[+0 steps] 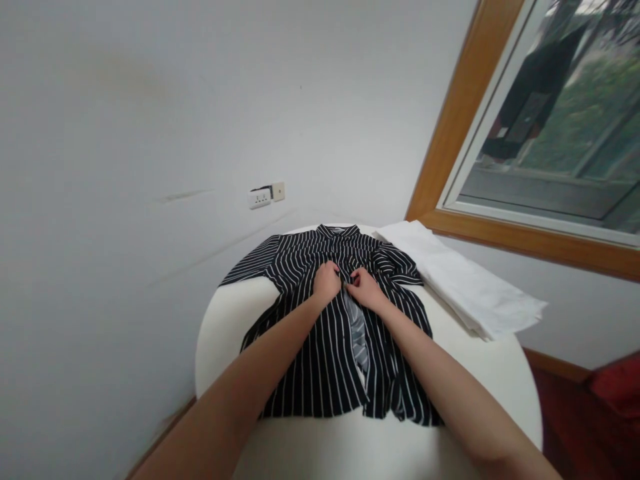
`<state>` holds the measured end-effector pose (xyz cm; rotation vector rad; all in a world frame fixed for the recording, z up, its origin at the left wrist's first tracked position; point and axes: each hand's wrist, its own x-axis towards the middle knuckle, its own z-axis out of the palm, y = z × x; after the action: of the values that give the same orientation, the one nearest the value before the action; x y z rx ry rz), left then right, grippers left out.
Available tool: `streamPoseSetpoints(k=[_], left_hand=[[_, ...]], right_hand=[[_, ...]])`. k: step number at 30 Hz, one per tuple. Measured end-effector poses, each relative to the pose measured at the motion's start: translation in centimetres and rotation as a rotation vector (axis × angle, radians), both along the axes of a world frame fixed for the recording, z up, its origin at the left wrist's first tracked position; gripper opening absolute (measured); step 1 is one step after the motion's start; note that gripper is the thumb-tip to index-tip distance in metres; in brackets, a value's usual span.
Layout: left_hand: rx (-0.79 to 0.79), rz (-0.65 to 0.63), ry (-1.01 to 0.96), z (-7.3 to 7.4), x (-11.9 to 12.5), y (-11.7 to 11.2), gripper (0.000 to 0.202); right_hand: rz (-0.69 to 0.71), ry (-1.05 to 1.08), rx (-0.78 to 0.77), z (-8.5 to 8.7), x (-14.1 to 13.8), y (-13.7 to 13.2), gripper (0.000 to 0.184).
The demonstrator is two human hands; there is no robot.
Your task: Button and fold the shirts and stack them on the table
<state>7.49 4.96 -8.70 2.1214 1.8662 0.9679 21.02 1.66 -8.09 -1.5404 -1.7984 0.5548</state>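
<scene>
A black shirt with thin white stripes (300,360) lies face up on a round white table (220,333), collar toward the wall. Its front is parted below the chest, showing the grey inside. My left hand (326,281) and my right hand (364,288) meet at the middle of the shirt's front, just below the collar. Both have their fingers curled and pinched on the two front edges of the shirt, nearly touching each other. Whatever small part sits between the fingertips is too small to make out.
A folded white cloth (465,287) lies on the table's right side, partly over the edge. A wall socket (260,197) sits on the white wall behind. A wood-framed window (500,153) is at the right, and something red (617,387) sits low by the floor.
</scene>
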Motion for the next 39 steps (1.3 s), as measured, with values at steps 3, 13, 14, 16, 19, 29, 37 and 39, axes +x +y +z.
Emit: streamPoseSetpoints(k=[3, 13, 14, 16, 19, 29, 37, 39], left_hand=[[0.093, -0.094, -0.044, -1.4, -0.7, -0.9, 0.031], [0.114, -0.198, -0.187, -2.1, -2.7, -2.5, 0.029], [0.099, -0.213, -0.172, -2.0, -2.8, -2.4, 0.029], [0.061, -0.246, -0.139, -1.7, -3.1, -2.3, 0.028], [-0.003, -0.274, -0.117, -1.3, -3.5, -2.2, 0.026], [-0.026, -0.320, 0.017, -1.0, -4.0, -2.4, 0.015], [0.058, -0.260, 0.189, -1.4, -3.9, -2.6, 0.013], [0.059, -0.249, 0.198, -1.4, -3.8, -2.7, 0.013]], right_hand=[[-0.020, -0.072, 0.002, -1.0, 0.2, -0.6, 0.030], [0.053, -0.024, -0.016, -0.8, 2.0, -0.7, 0.012], [0.066, 0.014, -0.020, -0.7, 2.0, -0.7, 0.013], [0.088, 0.101, -0.018, -0.4, 2.0, -0.7, 0.015], [0.089, 0.227, 0.005, 0.3, 1.4, -0.8, 0.019], [0.041, 0.139, 0.095, -1.9, -1.1, -1.5, 0.020], [0.017, -0.039, 0.075, -1.6, -1.0, -1.5, 0.015], [0.030, -0.033, 0.083, -1.7, -1.0, -1.4, 0.017]])
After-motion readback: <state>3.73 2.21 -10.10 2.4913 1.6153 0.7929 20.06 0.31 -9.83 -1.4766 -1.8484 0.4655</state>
